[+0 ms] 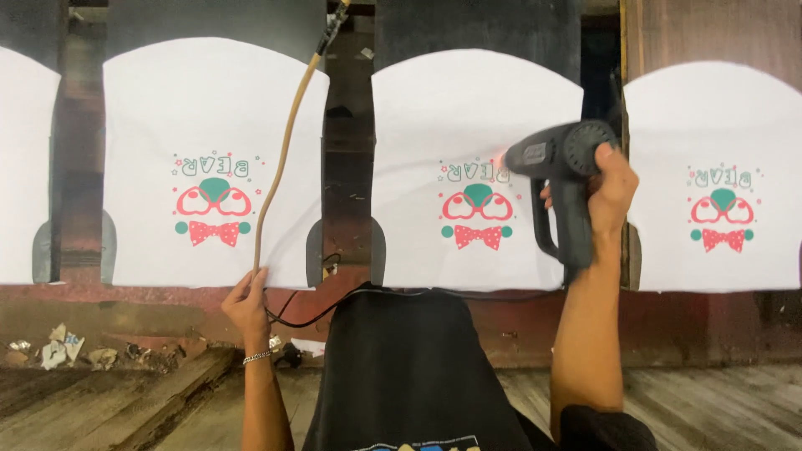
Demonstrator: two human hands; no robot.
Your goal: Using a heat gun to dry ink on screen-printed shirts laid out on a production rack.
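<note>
- Black apron or shirt front (409, 367) at six o'clock, with a small printed strip at its hem.
- Silver chain bracelet (259, 357) on the left wrist, seven o'clock.
- Dark sleeve edge (606, 426) at five o'clock.

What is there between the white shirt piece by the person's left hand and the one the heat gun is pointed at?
In the head view, a dark gap in the wooden bench separates the left shirt piece from the middle shirt piece; a tan hose hangs before the left piece.
</note>
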